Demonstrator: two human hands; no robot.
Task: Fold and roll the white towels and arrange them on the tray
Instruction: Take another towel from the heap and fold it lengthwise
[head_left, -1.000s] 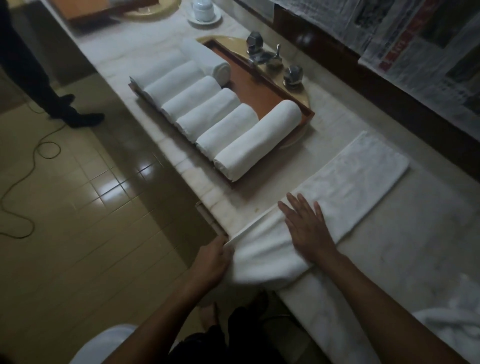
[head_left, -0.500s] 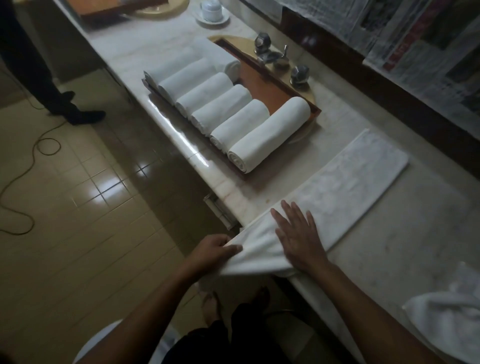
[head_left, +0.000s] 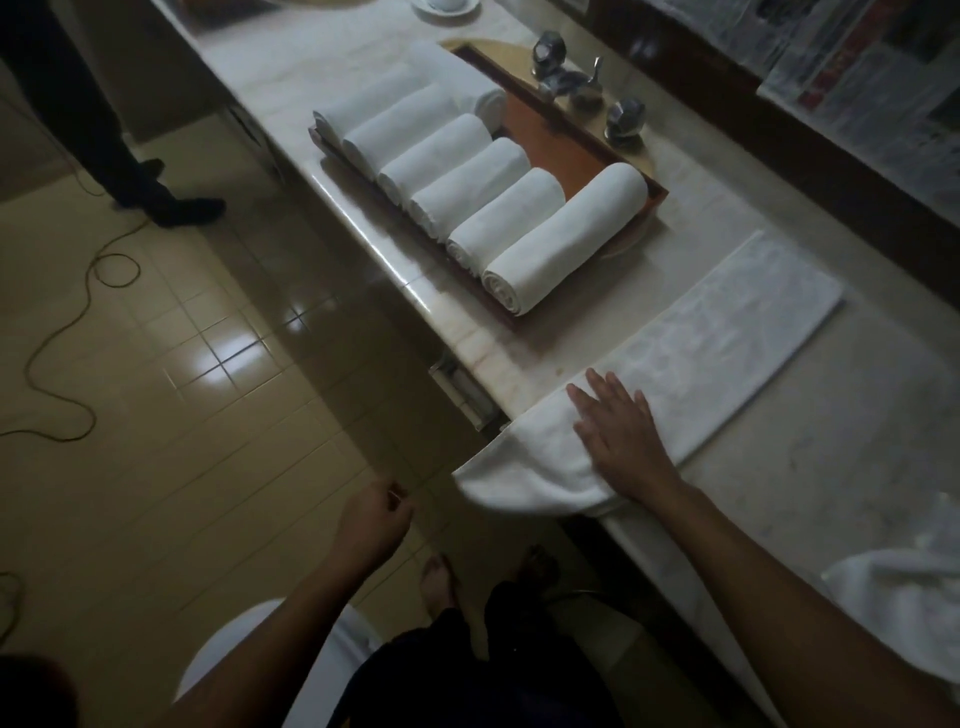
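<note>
The right hand (head_left: 618, 441) lies flat on the folded white towel (head_left: 727, 332), its fingers (head_left: 605, 395) straight and slightly spread, pressing the cloth onto the marble counter (head_left: 857, 457). The towel is a long strip that runs on from the fingertips across the counter toward the wall; the end under and behind the palm droops over the counter's edge. The left hand (head_left: 371, 519) hangs off the counter, well to the left of that drooping end, with its fingers loosely curled and nothing between them, touching no cloth. Beyond the right fingertips and somewhat to their left sits the brown tray (head_left: 506, 314), holding six rolled towels (head_left: 563, 236) side by side in a row, with one more roll lying crosswise behind the far end of the row. A chrome tap (head_left: 571, 85) stands just past the tray. To the right of the right forearm, near the frame's edge, lies a crumpled white towel (head_left: 904, 597). A cable (head_left: 62, 322) snakes over the tiled floor far left of the left hand.
</note>
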